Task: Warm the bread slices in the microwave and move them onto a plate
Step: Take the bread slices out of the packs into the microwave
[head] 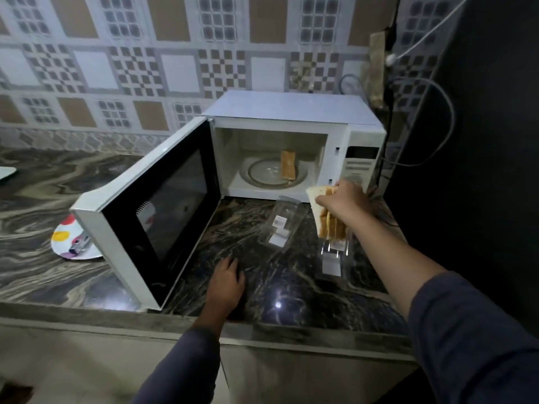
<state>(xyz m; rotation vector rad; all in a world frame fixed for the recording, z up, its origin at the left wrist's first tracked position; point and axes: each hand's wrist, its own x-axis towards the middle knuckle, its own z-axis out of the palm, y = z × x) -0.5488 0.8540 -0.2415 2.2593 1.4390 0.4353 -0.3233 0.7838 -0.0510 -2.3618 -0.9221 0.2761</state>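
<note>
The white microwave point(291, 118) stands on the dark marble counter with its door point(151, 208) swung wide open to the left. Inside, bread slices point(288, 165) stand on the right side of the glass turntable point(262, 174). My right hand point(345, 204) is shut on a bunch of bread slices point(326, 223), held in the air in front of the microwave's control panel, above a clear plastic container point(334, 258). My left hand point(226, 282) rests flat on the counter with fingers spread, just right of the open door. A white plate with coloured spots point(65, 237) lies left of the door, partly hidden by it.
A clear plastic lid point(281, 225) lies on the counter in front of the microwave. The plate holds a small metal object point(78, 245). Cables point(437, 118) hang by the dark wall at the right. A white object's edge point(7, 172) shows at far left.
</note>
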